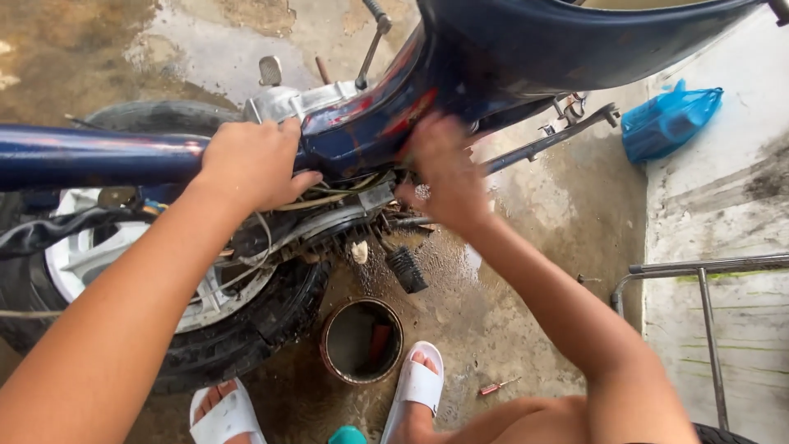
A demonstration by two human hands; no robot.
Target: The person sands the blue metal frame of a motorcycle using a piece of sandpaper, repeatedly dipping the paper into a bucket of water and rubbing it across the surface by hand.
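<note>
Our left hand [251, 164] curls over the dark blue painted metal frame tube [99, 154] of the motorbike, fingers wrapped on top and thumb tucked beneath, gripping it where the tube meets the wider blue body panel [493, 57]. Just under that hand a bundle of pale loose wires [329, 197] runs out of the frame towards the engine area.

Our right hand [444, 177] is blurred; its fingers press up against the underside of the blue body panel, beside worn red patches in the paint, but we cannot tell whether it is clasping anything or only pushing with spread fingers.

Below both hands sits the black ribbed rubber footpeg [407, 270], tilted downward, and to its left the black tyre with its white spoked wheel [90, 255]. On the wet brown concrete floor [509, 312] just below the footpeg stands a round rusty metal tin [362, 340] with something red inside. Our feet in white plastic slide sandals [419, 378] stand on either side of the tin, the right one touching its rim. A small red-handled screwdriver [498, 386] lies on the floor near the right foot. Farther right, a blue plastic bag [670, 122] rests on the pale raised concrete, and a grey metal tube rack [707, 271] stands at the edge.
</note>
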